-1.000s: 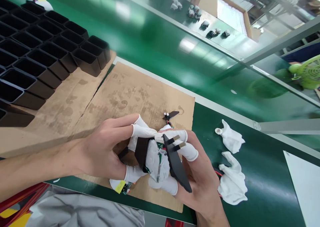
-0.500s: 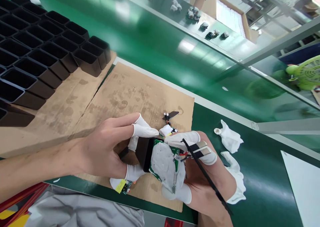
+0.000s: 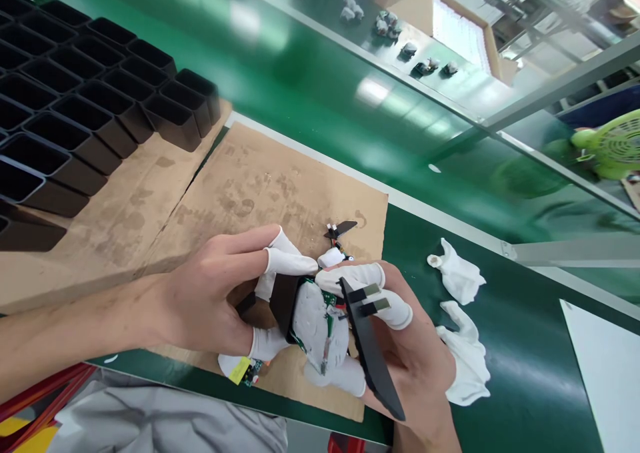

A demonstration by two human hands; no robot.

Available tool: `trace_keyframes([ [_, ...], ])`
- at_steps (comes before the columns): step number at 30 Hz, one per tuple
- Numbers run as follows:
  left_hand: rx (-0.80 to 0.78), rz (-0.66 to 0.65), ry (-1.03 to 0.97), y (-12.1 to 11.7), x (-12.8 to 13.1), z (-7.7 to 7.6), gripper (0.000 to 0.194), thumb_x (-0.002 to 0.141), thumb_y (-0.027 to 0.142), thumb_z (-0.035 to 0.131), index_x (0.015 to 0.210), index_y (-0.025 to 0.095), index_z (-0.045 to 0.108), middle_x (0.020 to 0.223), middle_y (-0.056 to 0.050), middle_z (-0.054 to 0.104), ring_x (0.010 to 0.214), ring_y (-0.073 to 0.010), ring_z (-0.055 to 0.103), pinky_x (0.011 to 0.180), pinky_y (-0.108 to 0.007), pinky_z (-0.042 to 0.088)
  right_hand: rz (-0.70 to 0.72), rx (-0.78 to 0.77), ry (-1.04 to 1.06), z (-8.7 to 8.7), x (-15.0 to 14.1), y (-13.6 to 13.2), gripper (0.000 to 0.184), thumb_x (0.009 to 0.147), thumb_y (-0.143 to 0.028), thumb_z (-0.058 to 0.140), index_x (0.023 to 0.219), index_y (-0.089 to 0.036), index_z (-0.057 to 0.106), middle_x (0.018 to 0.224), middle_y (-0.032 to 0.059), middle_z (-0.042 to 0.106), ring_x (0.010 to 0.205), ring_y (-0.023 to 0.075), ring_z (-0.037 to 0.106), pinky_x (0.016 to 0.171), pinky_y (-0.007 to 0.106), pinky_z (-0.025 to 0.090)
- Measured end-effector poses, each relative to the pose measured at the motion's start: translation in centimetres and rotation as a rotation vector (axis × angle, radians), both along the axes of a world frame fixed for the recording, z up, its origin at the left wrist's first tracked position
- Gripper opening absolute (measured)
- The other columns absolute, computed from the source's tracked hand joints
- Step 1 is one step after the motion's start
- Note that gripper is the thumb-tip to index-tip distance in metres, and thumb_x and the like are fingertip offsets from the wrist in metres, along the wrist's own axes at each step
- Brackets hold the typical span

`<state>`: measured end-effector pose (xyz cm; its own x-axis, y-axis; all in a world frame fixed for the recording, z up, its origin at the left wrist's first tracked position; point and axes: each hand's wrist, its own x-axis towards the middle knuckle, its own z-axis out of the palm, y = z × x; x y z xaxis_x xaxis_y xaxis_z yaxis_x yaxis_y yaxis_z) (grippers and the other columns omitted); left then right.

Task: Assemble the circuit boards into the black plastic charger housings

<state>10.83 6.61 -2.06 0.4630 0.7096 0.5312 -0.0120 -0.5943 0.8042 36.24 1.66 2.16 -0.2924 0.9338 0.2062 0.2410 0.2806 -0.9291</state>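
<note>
My left hand, with white cloth on several fingertips, grips a black plastic case by its sides. My right hand, its fingertips covered likewise, holds a circuit board assembly coated in whitish-grey putty. The board's left end sits inside the case's open mouth. A black end plate with two metal prongs hangs by wires from the board, against my right fingers. Beyond my fingertips another assembly with a black plate lies on the cardboard. A part with a yellow label rests below my left hand.
Rows of empty black cases stand at the left on cardboard. White cloth pieces and a white sheet lie at the right. A metal rail runs behind the cardboard. A green fan and a carton are farther back.
My right hand has moved left, sliding the coated board deeper into the black case. The dangling end plate has swung so its broad face shows. My left hand stays nearly still.
</note>
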Motion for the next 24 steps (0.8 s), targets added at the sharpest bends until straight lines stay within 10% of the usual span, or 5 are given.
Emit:
trace_keyframes([
  [6, -0.003, -0.003, -0.016, -0.03, 0.12, 0.29, 0.064, 0.080, 0.020, 0.096, 0.139, 0.028, 0.073, 0.098, -0.004, 0.070, 0.082, -0.0235, 0.075, 0.065, -0.031, 0.064, 0.096, 0.138, -0.009, -0.35, 0.02, 0.33, 0.077, 0.087, -0.011, 0.094, 0.155, -0.036, 0.070, 0.131, 0.0133, 0.076, 0.108, 0.0346, 0.077, 0.079, 0.043, 0.072],
  [24, -0.045, -0.005, -0.015, -0.02, 0.22, 0.41, 0.047, 0.083, 0.022, 0.092, 0.126, 0.026, 0.075, 0.097, -0.003, 0.069, 0.080, -0.0215, 0.071, 0.064, -0.032, 0.060, 0.123, 0.157, -0.060, -0.42, 0.11, 0.86, 0.071, 0.088, -0.025, 0.100, 0.152, -0.034, 0.070, 0.133, 0.0140, 0.078, 0.114, 0.0379, 0.080, 0.094, 0.053, 0.073],
])
